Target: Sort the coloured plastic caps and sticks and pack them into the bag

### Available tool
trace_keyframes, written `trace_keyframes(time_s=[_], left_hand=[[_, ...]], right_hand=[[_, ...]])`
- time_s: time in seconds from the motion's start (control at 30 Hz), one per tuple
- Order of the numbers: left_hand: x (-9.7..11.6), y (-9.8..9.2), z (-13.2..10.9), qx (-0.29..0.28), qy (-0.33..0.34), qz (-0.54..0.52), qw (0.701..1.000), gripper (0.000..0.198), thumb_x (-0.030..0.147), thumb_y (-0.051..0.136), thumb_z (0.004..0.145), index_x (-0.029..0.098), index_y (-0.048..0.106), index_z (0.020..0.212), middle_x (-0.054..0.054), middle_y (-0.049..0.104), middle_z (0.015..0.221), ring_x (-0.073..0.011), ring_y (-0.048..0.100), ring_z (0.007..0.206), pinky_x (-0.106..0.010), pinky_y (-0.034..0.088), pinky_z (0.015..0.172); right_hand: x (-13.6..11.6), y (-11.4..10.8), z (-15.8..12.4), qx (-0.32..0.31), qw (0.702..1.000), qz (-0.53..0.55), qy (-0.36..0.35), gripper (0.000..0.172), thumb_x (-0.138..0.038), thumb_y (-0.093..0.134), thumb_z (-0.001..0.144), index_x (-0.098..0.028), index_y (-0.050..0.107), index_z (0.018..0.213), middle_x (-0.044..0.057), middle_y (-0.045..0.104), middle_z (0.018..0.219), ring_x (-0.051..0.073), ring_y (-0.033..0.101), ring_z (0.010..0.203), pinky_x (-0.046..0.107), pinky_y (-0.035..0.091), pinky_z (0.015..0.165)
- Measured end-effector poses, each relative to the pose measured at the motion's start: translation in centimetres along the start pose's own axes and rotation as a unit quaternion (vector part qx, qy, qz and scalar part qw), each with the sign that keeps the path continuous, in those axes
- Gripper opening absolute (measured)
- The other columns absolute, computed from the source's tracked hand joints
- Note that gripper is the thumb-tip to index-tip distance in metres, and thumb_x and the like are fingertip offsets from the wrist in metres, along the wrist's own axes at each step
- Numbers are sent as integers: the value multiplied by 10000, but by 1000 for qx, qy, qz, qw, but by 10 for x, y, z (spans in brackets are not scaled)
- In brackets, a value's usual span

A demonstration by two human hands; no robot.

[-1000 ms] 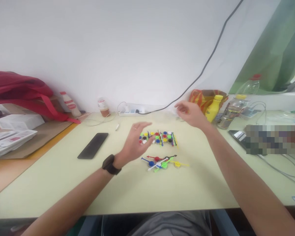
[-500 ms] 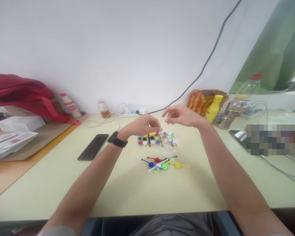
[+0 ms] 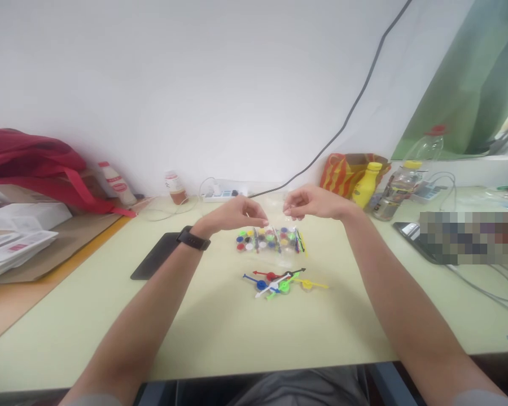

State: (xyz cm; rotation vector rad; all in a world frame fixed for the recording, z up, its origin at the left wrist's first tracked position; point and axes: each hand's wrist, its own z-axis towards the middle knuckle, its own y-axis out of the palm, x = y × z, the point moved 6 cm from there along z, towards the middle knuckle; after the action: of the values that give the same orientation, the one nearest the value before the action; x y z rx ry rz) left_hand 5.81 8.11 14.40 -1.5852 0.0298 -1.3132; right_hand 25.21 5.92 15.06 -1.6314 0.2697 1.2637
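Holding both arms out over the pale table (image 3: 228, 332), elbows low, wrists up and bent in toward the middle. Pinching a thin, clear plastic bag (image 3: 284, 257) with the thumb and fingertips of the left hand (image 3: 246, 215), and pinching its other side with the curled fingers of the right hand (image 3: 311, 203). Holding the hands up off the table, near each other but not touching, with the see-through bag hanging down between. Blurring too much there to tell the bag's edges. Reaching above rows of small colored discs (image 3: 271, 245), with thin sticks in among them. Having a heap of colored arrow spinners (image 3: 284, 287) closer to the body than the hands. Wearing a black watch (image 3: 193, 239) on the left wrist, hiding part of a black phone (image 3: 152, 260). Having a yellow bottle (image 3: 366, 187) near, to the right of the right hand.
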Motion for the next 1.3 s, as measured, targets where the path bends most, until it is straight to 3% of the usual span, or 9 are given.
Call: trace_keyframes(time_s=[0.1,0.37,0.57,0.73,0.8,0.93,0.97,1.1,1.3], left_hand=[[8,-4,-1,30,14,-3,999,398,525,776,825,228,800,1089,-69,777,899,-172,679,765,-257,494,633],[2,-10,0,74,-10,-21,997,390,550,759,834,168,801,903,-103,785,825,-176,666,689,-272,496,587],[-23,-34,1,236,-28,-120,964,394,545,771,840,159,723,909,-107,783,858,-148,666,649,-289,541,622],[-42,-40,2,248,-65,-196,946,325,454,767,860,152,661,919,-118,763,932,-165,716,725,-341,595,724],[-43,-42,1,253,-76,-171,949,297,405,771,855,152,642,944,-126,751,992,-178,723,766,-348,592,738],[-5,-52,-15,411,1,60,910,319,283,784,813,198,642,1086,-87,697,1218,-191,679,942,-291,529,747],[9,-47,-16,410,32,96,906,278,297,755,845,208,648,1085,-68,705,1197,-188,668,949,-286,512,751],[53,-5,-11,231,105,196,947,168,371,695,908,207,674,880,-9,733,880,-169,641,781,-296,434,715],[55,20,-10,188,104,316,924,336,499,781,820,215,616,888,8,734,874,-181,637,729,-303,352,626]], right_hand=[[-2,4,2,-20,1000,-16,-8,296,-469,792,812,-191,756,905,53,754,840,180,686,764,318,559,740],[0,6,4,1,999,-41,17,305,-480,780,848,-213,739,988,63,774,889,210,723,822,340,567,769],[15,-3,1,67,995,-33,72,665,-399,823,821,-324,531,1413,49,775,1073,239,744,936,391,569,862],[28,-5,6,49,998,15,32,748,-221,786,795,-290,493,1481,28,752,966,219,704,953,411,550,929],[33,-7,8,53,997,40,29,734,-179,769,780,-284,513,1459,16,724,955,206,697,941,407,550,943],[29,-6,9,55,993,104,13,803,-131,753,751,-311,467,1480,1,693,963,205,700,938,409,579,920],[25,-5,8,61,992,114,5,819,-126,744,752,-320,450,1491,2,693,966,207,700,938,413,587,909],[3,-3,2,84,990,110,-19,820,-113,708,766,-330,436,1509,16,710,1006,216,696,967,432,588,921],[-19,-2,-7,76,994,70,-29,814,-144,720,783,-327,434,1522,32,717,1043,247,686,1059,479,550,1007]])
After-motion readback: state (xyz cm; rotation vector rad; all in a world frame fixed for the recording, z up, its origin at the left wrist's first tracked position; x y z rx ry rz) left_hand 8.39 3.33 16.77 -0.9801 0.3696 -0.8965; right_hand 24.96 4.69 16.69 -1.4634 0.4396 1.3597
